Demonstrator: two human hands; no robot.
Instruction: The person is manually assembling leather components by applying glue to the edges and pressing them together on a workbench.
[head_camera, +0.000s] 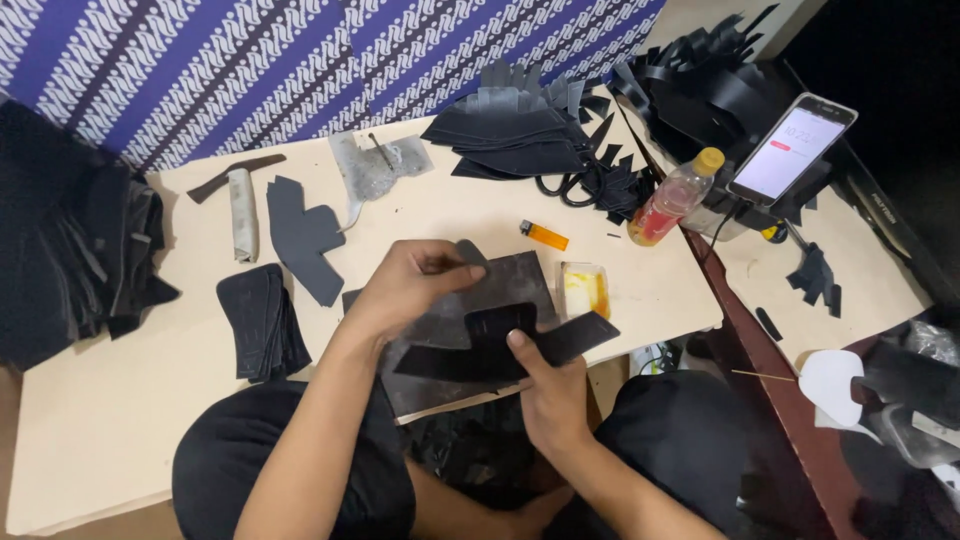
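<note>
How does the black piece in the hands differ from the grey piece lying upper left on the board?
The black piece is pinched by the right hand and touched by the left hand; the grey piece lies flat, untouched. The black one looks darker and stretches sideways; the grey one runs lengthwise away. Both are thin cut shapes with notched outlines.

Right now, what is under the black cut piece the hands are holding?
Under the black piece lies a dark grey board on the table. The board's middle is covered by the piece and both hands.
</note>
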